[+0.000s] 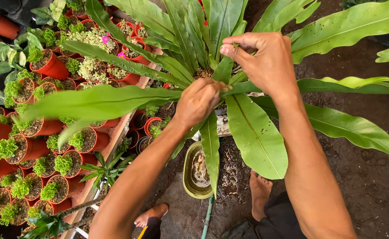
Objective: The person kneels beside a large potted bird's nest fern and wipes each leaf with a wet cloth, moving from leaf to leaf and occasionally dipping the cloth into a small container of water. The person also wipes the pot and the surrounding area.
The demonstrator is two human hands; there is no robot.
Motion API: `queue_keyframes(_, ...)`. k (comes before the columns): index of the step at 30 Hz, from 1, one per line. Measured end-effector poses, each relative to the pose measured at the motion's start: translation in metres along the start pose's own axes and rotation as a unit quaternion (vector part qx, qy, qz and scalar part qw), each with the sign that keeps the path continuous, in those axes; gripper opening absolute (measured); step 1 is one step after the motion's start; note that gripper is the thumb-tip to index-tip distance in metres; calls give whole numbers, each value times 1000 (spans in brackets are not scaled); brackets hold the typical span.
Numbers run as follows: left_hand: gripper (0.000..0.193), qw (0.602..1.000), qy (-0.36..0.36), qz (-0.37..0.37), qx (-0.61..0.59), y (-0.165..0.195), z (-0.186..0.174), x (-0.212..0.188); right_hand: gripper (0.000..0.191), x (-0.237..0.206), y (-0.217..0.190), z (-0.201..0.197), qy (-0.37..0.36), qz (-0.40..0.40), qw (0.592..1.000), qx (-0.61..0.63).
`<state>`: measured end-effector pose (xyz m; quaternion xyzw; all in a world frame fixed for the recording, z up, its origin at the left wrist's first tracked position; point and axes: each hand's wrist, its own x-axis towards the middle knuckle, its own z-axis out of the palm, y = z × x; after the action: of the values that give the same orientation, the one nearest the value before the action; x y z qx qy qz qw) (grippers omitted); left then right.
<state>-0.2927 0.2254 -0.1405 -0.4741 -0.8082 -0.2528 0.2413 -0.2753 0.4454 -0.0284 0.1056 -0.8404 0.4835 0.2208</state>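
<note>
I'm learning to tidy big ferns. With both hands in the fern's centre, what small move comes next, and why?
Probably a gentle pull with the left hand: it is closed on a brown, dried strip at the fern centre, while the right hand pinches a green frond base beside it, seemingly steadying the plant.

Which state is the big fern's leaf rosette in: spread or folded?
Spread: the bird's-nest fern fans its long leaves outward in every direction around both hands.
</note>
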Motion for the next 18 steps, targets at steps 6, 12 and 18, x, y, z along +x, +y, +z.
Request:
queue_keyframes(6,17,961,-224,-48,154,1,1,1,22,-1,-5,0,-3,23,1000,-2)
queue_keyframes(12,20,995,-66,23,78,-4,3,-5,21,-2,-3,-1,2,30,1000,-3)
queue_keyframes(18,27,972,-174,-30,154,-2,-3,2,21,0,-1,-1,7,-2,1000,15)
